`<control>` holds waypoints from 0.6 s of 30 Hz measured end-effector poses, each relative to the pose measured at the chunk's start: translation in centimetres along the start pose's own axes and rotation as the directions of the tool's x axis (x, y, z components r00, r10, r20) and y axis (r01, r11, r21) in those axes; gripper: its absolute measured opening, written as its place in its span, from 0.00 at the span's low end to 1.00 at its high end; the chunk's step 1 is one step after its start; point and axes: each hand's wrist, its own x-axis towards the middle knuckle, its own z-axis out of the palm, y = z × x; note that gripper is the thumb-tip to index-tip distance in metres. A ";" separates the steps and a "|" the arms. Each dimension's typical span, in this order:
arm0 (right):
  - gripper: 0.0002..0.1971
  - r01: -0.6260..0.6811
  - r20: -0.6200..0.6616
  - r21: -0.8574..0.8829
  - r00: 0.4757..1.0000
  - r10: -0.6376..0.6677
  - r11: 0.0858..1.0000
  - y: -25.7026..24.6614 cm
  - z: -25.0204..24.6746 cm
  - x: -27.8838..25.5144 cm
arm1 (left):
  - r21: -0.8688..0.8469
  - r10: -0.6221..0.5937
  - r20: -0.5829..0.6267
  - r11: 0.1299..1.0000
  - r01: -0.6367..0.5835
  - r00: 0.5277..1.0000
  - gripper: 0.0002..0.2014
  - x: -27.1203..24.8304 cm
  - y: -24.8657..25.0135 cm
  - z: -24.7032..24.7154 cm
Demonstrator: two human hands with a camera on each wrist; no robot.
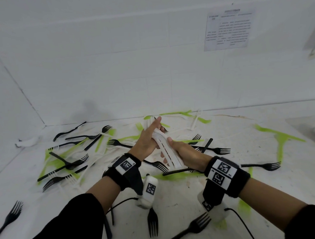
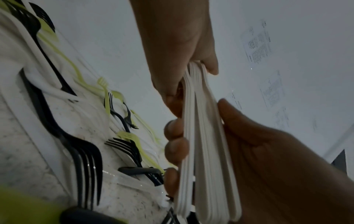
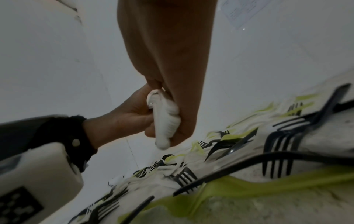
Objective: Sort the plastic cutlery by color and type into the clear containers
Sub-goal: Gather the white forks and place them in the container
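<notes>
Stage: early, by my judgement; white cutlery is being gathered into one stack [image 1: 165, 148], and nothing lies in a container yet.
Landmark: the stack, held above the middle of the counter [image 1: 232, 188].
Left hand [image 1: 147, 140]: fingers wrapped round the stack's far half, thumb laid along its top.
Right hand [image 1: 183, 153]: clenched round the stack's near end, fingertips [image 2: 175, 150] showing on its left side.
Stack count: several white handles pressed flat together; the exact number cannot be told, nor whether all are forks.
Done: part of the white pieces collected, as far as I can judge.
Left: black forks [image 1: 216, 149], green pieces [image 1: 283, 138] and loose white pieces [image 1: 195, 121] lie scattered all round the stack.
Black forks: about fifteen in the head view, most left of the stack, four nearer than it.
Green pieces: about ten, blurred, so types are unclear.
Containers: none clearly seen; a pale edge [image 1: 313, 127] far right of the stack may be one.
</notes>
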 end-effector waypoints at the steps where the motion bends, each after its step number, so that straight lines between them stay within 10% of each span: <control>1: 0.21 -0.009 0.020 0.045 1.000 0.008 0.999 -0.1 -0.1 0.0 | 0.020 0.014 0.016 1.000 -0.014 1.000 0.15 -0.1 0.1 -0.1; 18: 0.13 -0.057 0.100 0.031 0.994 0.053 0.998 -0.2 -0.3 -0.3 | 0.152 0.186 0.032 0.970 -0.188 0.982 0.08 -0.9 0.4 -0.5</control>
